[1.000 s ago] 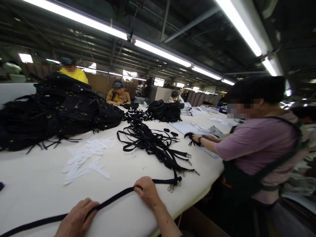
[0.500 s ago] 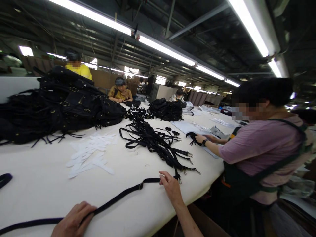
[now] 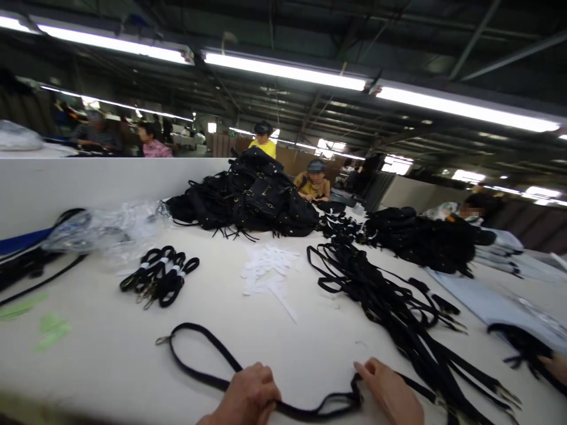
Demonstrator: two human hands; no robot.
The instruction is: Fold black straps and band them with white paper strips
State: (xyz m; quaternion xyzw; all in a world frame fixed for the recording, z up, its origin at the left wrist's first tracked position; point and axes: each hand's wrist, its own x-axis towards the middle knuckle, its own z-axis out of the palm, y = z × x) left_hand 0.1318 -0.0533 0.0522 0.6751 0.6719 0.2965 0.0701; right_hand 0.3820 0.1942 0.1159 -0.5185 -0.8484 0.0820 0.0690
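A black strap (image 3: 199, 376) lies across the near part of the table. Its left part bends into a loop, with a metal clip (image 3: 162, 340) at the end. My left hand (image 3: 250, 392) is closed around the strap where two lengths come together. To its right the strap runs on, bunched and twisted, to my right hand (image 3: 392, 392), whose fingers pinch it near a slider. Just beyond that hand lies a heap of loose black straps (image 3: 394, 313) with metal clips. Bundled straps (image 3: 162, 274) with white bands rest at the left.
White paper strips (image 3: 270, 268) are spread mid-table. Black bags (image 3: 261, 198) are piled behind them, with more black bags (image 3: 420, 236) at right. Clear plastic bags (image 3: 115, 230) and green scraps (image 3: 51, 330) lie at left. A co-worker's hand (image 3: 556, 366) shows at the right edge.
The view has swung left, bringing the bundled straps into sight. My hands are nearer each other, and the strap, stretched out before, now sags between them and loops at the left.
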